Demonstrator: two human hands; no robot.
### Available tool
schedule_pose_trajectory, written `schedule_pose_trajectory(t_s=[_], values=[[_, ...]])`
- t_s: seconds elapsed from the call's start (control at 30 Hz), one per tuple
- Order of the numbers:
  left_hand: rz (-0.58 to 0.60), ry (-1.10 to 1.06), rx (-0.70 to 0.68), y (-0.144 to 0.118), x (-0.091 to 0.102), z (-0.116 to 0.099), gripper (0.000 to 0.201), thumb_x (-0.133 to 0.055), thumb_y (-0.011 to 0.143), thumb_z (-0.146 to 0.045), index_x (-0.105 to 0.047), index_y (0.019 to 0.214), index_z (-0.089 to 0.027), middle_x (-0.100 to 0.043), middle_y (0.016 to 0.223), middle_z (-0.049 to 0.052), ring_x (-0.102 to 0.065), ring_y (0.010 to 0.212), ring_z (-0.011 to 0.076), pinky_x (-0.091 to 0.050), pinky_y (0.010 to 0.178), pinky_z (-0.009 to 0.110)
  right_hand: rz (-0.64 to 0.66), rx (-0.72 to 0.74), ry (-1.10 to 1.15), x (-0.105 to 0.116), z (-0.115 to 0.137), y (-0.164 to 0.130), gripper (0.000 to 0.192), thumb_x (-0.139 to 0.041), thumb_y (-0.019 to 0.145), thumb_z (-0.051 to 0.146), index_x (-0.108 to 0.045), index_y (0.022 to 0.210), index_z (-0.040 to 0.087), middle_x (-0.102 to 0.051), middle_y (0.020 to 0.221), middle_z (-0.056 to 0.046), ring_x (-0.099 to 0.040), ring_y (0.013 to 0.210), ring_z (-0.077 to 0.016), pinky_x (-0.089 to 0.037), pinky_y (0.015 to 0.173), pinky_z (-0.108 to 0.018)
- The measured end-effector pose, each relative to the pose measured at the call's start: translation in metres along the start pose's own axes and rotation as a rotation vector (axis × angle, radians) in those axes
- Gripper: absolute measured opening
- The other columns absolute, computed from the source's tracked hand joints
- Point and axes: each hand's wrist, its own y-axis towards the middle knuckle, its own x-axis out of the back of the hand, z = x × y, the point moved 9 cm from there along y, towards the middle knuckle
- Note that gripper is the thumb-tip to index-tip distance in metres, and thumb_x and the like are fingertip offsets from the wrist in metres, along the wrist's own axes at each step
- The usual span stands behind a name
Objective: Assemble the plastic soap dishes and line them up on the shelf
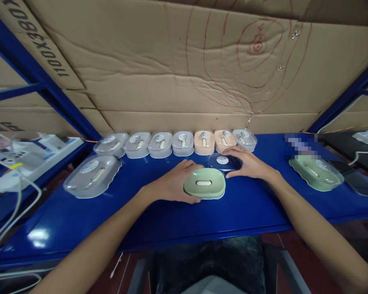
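Note:
My left hand is closed around the left side of a light green soap dish, thumb at its front edge. This dish has no cover on it, and a pale oblong piece or slot shows in its middle. Just behind and to the right, my right hand grips a clear lid with a round white sticker. Blue shows through the lid, and its rim is close to the table. The fingers curve around its right end.
Several lidded grey soap dishes and two peach ones line the back of the blue table. A larger-looking grey dish stands left, a green lidded one right. White cables hang at far left.

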Motion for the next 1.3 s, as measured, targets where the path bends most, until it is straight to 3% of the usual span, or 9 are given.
schedule_pose_trajectory(t_s=[0.37,0.57,0.67,0.77,0.83,1.0,1.3], values=[[-0.037,0.020,0.028,0.002,-0.005,0.004,0.100,-0.094,0.071,-0.060,-0.050,0.156,-0.029,-0.059,0.141,0.010,-0.051,0.137,0.0407,-0.043,0.119,0.059,-0.033,0.018,-0.049,0.004,0.002,0.001,0.080,-0.093,0.073,0.068,-0.072,0.143,0.034,-0.071,0.141,-0.011,-0.065,0.132,-0.0410,-0.049,0.115,-0.068],[-0.058,0.050,0.040,0.002,-0.010,0.005,0.103,-0.092,0.073,-0.062,-0.047,0.159,-0.028,-0.059,0.146,0.012,-0.049,0.143,0.0423,-0.036,0.125,0.063,-0.223,0.033,0.040,0.024,0.029,0.000,0.046,-0.075,0.098,0.053,-0.071,0.138,0.031,-0.076,0.133,-0.011,-0.069,0.125,-0.0363,-0.053,0.112,-0.062],[-0.087,0.066,0.016,0.004,-0.013,0.004,0.104,-0.090,0.074,-0.065,-0.045,0.160,-0.029,-0.058,0.150,0.013,-0.048,0.144,0.0431,-0.028,0.128,0.066,-0.196,0.106,0.125,0.009,0.057,0.001,0.063,-0.080,0.092,0.058,-0.064,0.146,0.030,-0.072,0.137,-0.012,-0.068,0.126,-0.0354,-0.056,0.108,-0.058],[-0.088,0.084,-0.015,0.006,-0.015,-0.001,0.097,-0.092,0.072,-0.063,-0.050,0.153,-0.029,-0.063,0.141,0.011,-0.054,0.135,0.0412,-0.036,0.122,0.062,-0.069,0.191,0.116,-0.020,0.082,0.001,0.091,-0.089,0.079,0.066,-0.055,0.156,0.031,-0.066,0.145,-0.013,-0.063,0.135,-0.0371,-0.055,0.113,-0.058],[-0.079,0.091,-0.039,0.007,-0.015,-0.004,0.093,-0.093,0.071,-0.058,-0.052,0.150,-0.029,-0.064,0.135,0.010,-0.056,0.128,0.0394,-0.041,0.117,0.058,-0.040,0.220,0.083,-0.032,0.090,0.001,0.098,-0.091,0.076,0.067,-0.052,0.158,0.032,-0.063,0.148,-0.014,-0.061,0.136,-0.0378,-0.055,0.114,-0.058],[-0.074,0.099,-0.031,0.006,-0.014,-0.005,0.098,-0.092,0.073,-0.055,-0.046,0.156,-0.029,-0.063,0.137,0.011,-0.056,0.128,0.0392,-0.042,0.115,0.056,-0.050,0.220,0.038,-0.038,0.088,-0.002,0.097,-0.089,0.076,0.069,-0.053,0.158,0.030,-0.061,0.149,-0.015,-0.062,0.136,-0.0385,-0.055,0.113,-0.058],[-0.081,0.095,-0.002,0.005,-0.019,0.003,0.111,-0.092,0.072,-0.056,-0.036,0.162,-0.027,-0.056,0.155,0.015,-0.050,0.146,0.0438,-0.027,0.129,0.065,-0.077,0.200,0.050,-0.037,0.090,-0.004,0.084,-0.088,0.081,0.063,-0.057,0.152,0.031,-0.063,0.146,-0.014,-0.063,0.135,-0.0369,-0.052,0.113,-0.058]])
